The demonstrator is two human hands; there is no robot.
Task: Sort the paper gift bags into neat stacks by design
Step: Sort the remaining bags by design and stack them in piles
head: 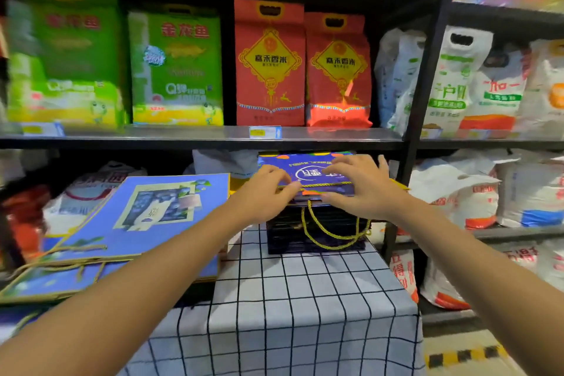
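- Shelving (213, 136) filled the background, loaded with rice and flour sacks, and we treated it only as a wall that limited how far back the stacks could slide.
- Next in size was the worktop (305, 299), draped in a checked cloth; we judged the soft cloth likely to bunch if a stack got dragged, so lifting seemed wiser than pushing.
- On its left lay the pale blue gift bags (137, 223) with a blueberry picture, flat, fanned a little, rope handles trailing toward us.
- At the back sat the dark blue stack (314, 229), squared edges facing us, yellow cord handles (332, 232) hanging down its front.
- The top dark blue bag (308, 174) lay flat on that stack. We judged it light, stiff across the face yet quick to crease at the folds, with a slick printed surface; the flat edges seemed the place to hold, not the cords, which would let it swing.
- Our left hand (265, 189) had its grip pinched on the bag's near edge, fingers curled over it.
- Our right hand (360, 183) lay with fingers spread, its grip apart and pressed flat on the bag's face rather than clamped.
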